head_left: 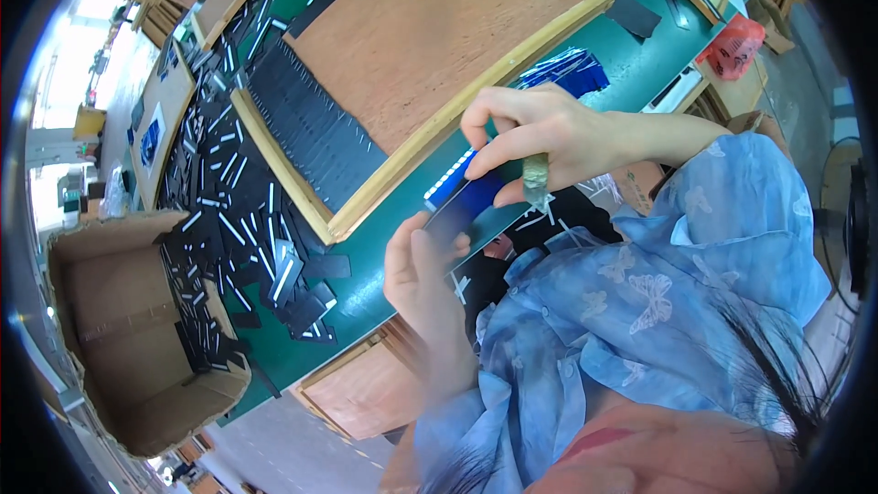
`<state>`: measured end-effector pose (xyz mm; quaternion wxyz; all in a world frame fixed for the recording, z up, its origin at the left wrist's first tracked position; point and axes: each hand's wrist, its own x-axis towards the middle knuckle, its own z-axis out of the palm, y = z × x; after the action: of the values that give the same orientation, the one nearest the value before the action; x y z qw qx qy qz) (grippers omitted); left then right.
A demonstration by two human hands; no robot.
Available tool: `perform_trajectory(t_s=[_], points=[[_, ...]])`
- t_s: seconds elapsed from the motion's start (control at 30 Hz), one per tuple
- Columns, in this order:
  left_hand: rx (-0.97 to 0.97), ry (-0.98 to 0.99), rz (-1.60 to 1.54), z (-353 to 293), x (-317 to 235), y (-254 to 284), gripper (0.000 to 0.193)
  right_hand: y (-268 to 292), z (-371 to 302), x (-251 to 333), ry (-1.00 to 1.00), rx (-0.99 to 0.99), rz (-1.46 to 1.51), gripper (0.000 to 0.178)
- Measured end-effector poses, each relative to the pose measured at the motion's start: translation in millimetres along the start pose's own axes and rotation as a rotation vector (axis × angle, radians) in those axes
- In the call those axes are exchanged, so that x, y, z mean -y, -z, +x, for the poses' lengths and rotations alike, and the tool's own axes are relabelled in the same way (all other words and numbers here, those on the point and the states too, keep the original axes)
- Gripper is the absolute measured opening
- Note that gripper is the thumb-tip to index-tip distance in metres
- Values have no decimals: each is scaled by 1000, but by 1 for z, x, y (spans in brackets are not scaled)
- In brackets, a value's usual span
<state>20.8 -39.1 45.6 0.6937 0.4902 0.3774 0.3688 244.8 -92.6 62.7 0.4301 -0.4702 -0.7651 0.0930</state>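
In front of my chest, my two hands are close together over the table's near edge. My right hand [553,133] pinches a flat blue piece [451,179] with a row of white marks along one edge. A yellowish, see-through band-like thing [535,181] hangs at its fingers; I cannot tell what it is. My left hand [428,270], fingers bent, has its thumb and fingertips at the lower end of a thin dark strip [452,210] beside the blue piece. Blur hides where strip and blue piece meet.
A wood-framed board [457,46] lies on the green table [366,284], with rows of dark strips [315,123] along its left side. Loose black pieces [238,220] are heaped left of it, by a cardboard box [119,311]. Shiny blue pieces [572,73] lie beyond my right hand.
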Motion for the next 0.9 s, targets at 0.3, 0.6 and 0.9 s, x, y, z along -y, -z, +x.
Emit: perform_trajectory(t_s=[0.3,0.6,0.9], points=[[32,77,-107,6,0,3,26,8,4,10,-176,70,92,25],[36,80,-119,6,-5,5,27,6,5,10,-196,79,118,28],[-83,-110,182,-11,-4,-13,25,-18,12,17,-472,-17,154,40]])
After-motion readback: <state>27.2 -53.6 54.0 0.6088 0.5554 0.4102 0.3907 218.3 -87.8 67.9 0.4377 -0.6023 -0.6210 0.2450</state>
